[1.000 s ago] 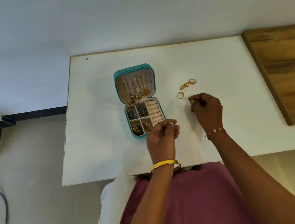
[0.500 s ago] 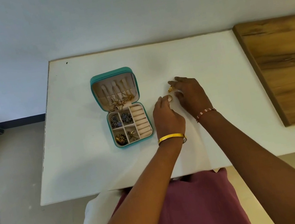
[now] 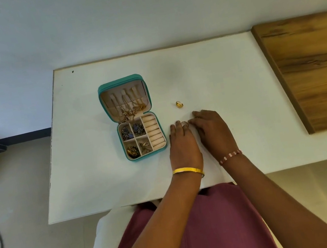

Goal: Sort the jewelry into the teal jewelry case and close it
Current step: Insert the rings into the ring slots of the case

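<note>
Both hands pulled back toward frame centre, uncovering one gold ring alone on the bench. Left hand pinches a small ring at its fingertips; right hand curled beside it, grip unclear. Teal jewelry case open at centre-left, compartments holding jewelry.

Both forearms are bare, with no sleeve showing on either. The left hand has a plain, smooth gold bangle at the wrist, and the right hand has a thin bracelet of small pink and white blocks. Lower down, the person wears a plain dusty-pink garment over the lap, with no print or pattern.
</note>
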The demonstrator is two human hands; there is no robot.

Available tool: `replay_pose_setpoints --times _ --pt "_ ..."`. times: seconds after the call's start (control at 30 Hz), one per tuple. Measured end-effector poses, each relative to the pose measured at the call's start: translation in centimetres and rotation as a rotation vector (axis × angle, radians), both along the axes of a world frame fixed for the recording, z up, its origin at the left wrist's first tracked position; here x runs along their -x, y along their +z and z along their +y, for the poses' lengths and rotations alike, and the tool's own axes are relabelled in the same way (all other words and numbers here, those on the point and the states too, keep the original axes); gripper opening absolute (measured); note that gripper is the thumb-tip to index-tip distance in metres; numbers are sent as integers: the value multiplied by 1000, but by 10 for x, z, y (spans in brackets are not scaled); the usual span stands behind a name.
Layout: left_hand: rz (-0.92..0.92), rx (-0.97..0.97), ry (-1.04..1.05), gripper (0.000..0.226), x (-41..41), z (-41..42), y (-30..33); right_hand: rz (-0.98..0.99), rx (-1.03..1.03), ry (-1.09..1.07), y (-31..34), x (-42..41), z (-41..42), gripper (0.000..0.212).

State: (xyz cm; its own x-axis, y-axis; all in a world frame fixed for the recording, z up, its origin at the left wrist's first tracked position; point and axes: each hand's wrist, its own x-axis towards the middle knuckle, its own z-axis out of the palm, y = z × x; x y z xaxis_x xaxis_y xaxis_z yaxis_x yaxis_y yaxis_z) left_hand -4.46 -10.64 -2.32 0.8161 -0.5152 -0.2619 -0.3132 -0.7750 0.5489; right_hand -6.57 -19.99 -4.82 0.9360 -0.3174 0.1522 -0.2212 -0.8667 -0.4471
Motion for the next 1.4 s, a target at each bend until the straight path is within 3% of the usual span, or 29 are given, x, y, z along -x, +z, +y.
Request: replay_pose_setpoints --times 0.23,0.37,0.57,0.83,1.03,1.27,1.4 --pt "-73 -14 -39 49 3 13 6 -8 -7 -24 14 13 10 18" --pt "-186 0 -32 29 -2 13 12 56 -91 -94 18 10 4 17" --pt "-183 -40 -87 25 -10 15 9 -62 -518 -318 28 9 1 13" --pt "-154 -87 -72 30 -7 21 11 -134 -856 -504 39 17 8 14" --pt "-261 285 69 21 3 40 10 -130 -1027 -513 53 26 29 11" --pt "129 579 380 19 13 65 27 -81 -1156 -461 61 32 66 14" --pt "249 654 531 17 16 79 26 -67 -1084 -382 60 33 77 16"
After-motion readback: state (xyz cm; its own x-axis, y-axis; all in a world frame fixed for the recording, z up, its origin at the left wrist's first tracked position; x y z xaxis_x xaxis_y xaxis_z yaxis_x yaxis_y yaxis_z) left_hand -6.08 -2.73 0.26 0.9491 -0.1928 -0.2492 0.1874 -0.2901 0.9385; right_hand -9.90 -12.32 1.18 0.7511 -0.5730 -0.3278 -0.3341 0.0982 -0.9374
